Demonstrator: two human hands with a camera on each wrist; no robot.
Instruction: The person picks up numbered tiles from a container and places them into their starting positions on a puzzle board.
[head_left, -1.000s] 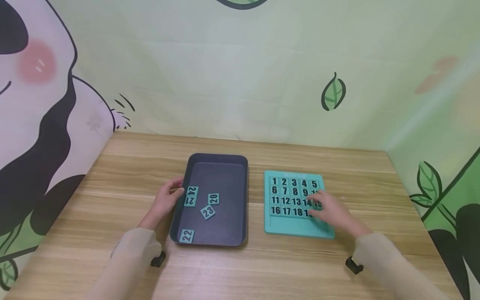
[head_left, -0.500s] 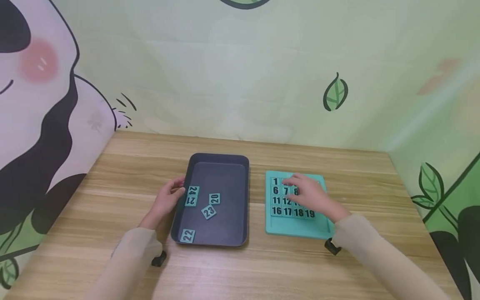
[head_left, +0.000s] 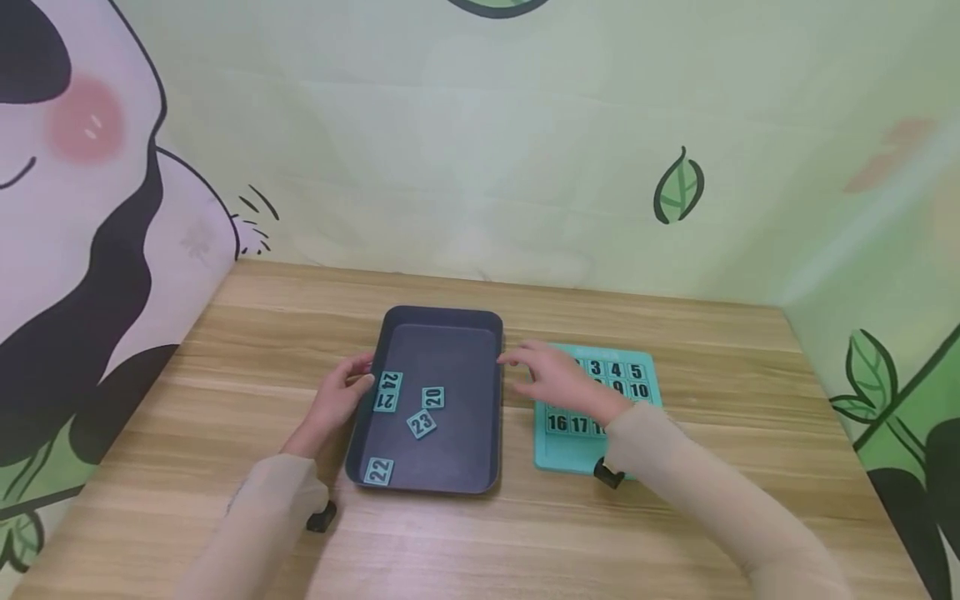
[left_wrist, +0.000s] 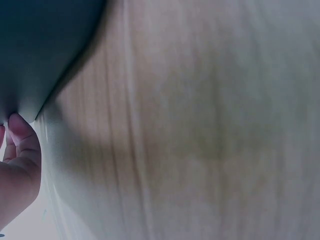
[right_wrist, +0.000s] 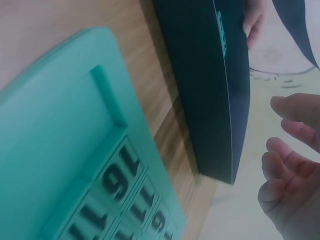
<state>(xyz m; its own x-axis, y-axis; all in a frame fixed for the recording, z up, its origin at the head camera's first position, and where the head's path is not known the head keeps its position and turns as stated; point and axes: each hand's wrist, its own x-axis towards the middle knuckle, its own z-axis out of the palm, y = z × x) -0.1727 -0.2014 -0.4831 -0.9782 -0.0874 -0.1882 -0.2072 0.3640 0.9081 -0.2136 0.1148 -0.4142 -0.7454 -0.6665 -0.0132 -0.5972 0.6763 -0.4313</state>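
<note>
Right hand point(head_left: 558, 385), fingers loose and empty, hovered by the dark plastic tray point(head_left: 438, 325) while the left hand point(head_left: 339, 398) gripped its rim; those thin teal number tiles point(head_left: 422, 423) looked light, stiff and slippery, best pinched by the edges.

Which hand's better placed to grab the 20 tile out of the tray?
Right, probably. The right hand hangs open and empty at the dark tray's right rim, fingers pointing toward tile 20. The left hand grips the tray's left rim.

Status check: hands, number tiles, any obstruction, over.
Left hand holds dark rectangular tray rim. Right hand open, empty, between tray and teal number board. Five teal number tiles loose in tray. Path clear.
</note>
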